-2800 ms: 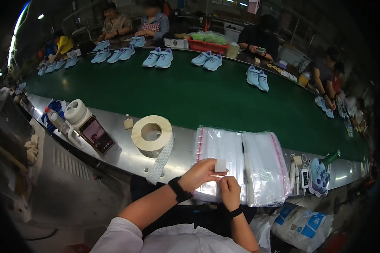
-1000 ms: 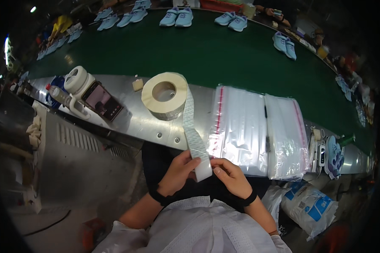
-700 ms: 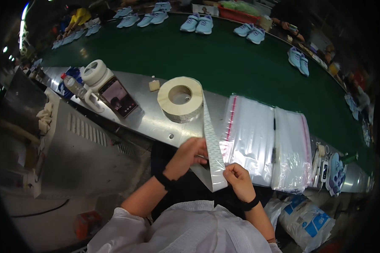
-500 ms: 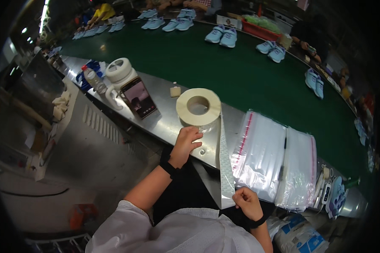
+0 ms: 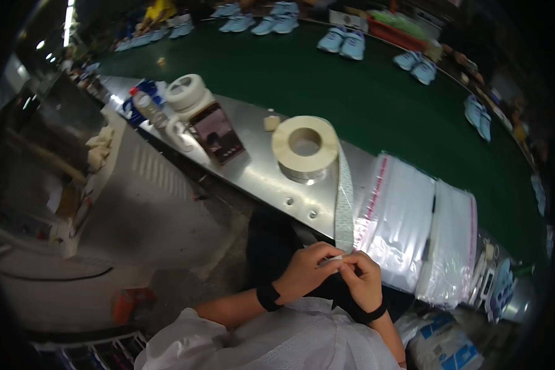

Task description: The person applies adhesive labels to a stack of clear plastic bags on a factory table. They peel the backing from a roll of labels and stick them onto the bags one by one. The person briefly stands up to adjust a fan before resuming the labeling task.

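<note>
Two bare hands, lower centre of the frame, fingertips brought together. Left hand [image 5: 307, 270]: thumb and fingers closed in a pinch on a small white piece [image 5: 331, 261], which showed nearly edge-on. Right hand [image 5: 365, 282]: fingers curled in at the same spot; what they had hold of, if anything, was covered and could not be told.

Risk at the pinch, as judged: creasing or a dropped piece, from uneven pull between hands set so close.

Pose: left forearm low, slanting up from the lower edge toward the right; right forearm rising from the lower right and leaning left, the hand turned inward; one black band [image 5: 267, 297] on each wrist.

One pale patterned strip [image 5: 345, 209], running down from the roll to the fingers, past the near edge of the counter. Risk: a twist, or a snag on that metal edge or the bags just beside, should the strip be tugged sideways.

One cream roll [image 5: 305, 164], lying flat at centre on the steel counter [image 5: 253, 166]. Risk: sliding or turning under a hard tug, no holder being visible.

Two stacks of clear bags [image 5: 404, 216], right of centre, pink lines along their outer sides
</note>
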`<move>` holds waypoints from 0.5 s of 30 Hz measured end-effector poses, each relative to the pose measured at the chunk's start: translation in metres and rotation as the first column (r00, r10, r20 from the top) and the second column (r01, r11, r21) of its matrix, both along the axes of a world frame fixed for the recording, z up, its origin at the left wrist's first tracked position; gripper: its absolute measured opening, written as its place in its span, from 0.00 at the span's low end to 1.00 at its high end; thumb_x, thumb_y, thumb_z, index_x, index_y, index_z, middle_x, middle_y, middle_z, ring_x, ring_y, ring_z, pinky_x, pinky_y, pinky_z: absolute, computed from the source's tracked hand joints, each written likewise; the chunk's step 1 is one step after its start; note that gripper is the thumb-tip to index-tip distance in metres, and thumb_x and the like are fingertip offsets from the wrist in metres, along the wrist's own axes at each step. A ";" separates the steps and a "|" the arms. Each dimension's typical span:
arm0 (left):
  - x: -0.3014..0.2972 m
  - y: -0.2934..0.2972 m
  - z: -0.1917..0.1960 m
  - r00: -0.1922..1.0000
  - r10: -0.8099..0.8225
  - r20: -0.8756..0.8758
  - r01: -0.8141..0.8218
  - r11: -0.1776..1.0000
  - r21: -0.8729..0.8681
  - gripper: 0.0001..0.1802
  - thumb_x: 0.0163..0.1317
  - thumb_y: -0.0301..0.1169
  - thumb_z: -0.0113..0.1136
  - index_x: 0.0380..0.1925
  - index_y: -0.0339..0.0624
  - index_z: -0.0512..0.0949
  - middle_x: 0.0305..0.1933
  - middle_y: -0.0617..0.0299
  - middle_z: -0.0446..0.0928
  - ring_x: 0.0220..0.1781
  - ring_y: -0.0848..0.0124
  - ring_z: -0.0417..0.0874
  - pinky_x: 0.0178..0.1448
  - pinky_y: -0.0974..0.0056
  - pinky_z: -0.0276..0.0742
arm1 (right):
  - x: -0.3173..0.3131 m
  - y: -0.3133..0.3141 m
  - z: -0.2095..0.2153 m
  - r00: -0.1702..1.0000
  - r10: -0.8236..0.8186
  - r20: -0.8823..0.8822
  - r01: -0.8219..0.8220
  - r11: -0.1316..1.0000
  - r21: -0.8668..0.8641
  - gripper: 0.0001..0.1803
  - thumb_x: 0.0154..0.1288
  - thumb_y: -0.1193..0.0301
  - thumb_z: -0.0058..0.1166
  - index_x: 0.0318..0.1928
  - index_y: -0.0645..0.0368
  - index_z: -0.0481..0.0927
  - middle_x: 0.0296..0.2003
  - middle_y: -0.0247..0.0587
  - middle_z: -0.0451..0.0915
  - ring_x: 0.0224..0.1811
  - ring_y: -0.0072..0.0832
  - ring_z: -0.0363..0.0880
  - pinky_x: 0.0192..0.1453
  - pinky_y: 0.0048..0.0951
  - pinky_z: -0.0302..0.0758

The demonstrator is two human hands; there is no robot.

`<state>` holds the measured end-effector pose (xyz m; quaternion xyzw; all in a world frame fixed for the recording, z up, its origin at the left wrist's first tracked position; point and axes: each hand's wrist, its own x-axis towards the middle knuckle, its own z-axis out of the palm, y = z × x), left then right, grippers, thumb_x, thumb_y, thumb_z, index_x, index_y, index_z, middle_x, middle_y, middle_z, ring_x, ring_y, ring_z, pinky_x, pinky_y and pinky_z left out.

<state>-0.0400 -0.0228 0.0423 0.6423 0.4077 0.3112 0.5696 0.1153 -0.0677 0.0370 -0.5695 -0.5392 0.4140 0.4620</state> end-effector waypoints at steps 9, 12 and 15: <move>-0.001 0.005 -0.011 0.992 -0.103 0.070 0.104 0.995 -0.007 0.13 0.57 0.22 0.58 0.44 0.35 0.76 0.44 0.58 0.76 0.42 0.76 0.76 0.43 0.73 0.73 | -0.004 0.000 -0.004 0.994 -0.087 -0.071 0.081 0.994 -0.072 0.03 0.56 0.77 0.56 0.30 0.62 0.76 0.20 0.32 0.71 0.18 0.14 0.64 0.23 0.18 0.62; -0.003 0.010 -0.002 0.997 -0.054 0.052 0.054 0.999 -0.007 0.10 0.59 0.21 0.54 0.40 0.34 0.78 0.40 0.59 0.77 0.41 0.76 0.76 0.43 0.73 0.72 | -0.004 -0.002 -0.004 0.994 -0.108 -0.032 0.106 0.992 -0.067 0.03 0.57 0.76 0.57 0.28 0.62 0.76 0.20 0.31 0.71 0.19 0.13 0.63 0.23 0.18 0.62; -0.007 0.019 0.002 0.999 0.041 0.022 -0.042 0.999 0.023 0.09 0.59 0.20 0.51 0.38 0.34 0.79 0.37 0.60 0.78 0.38 0.78 0.76 0.43 0.74 0.70 | 0.000 -0.007 -0.004 0.990 -0.132 0.058 0.135 0.989 -0.058 0.04 0.57 0.74 0.57 0.28 0.61 0.76 0.20 0.36 0.72 0.18 0.19 0.68 0.24 0.22 0.65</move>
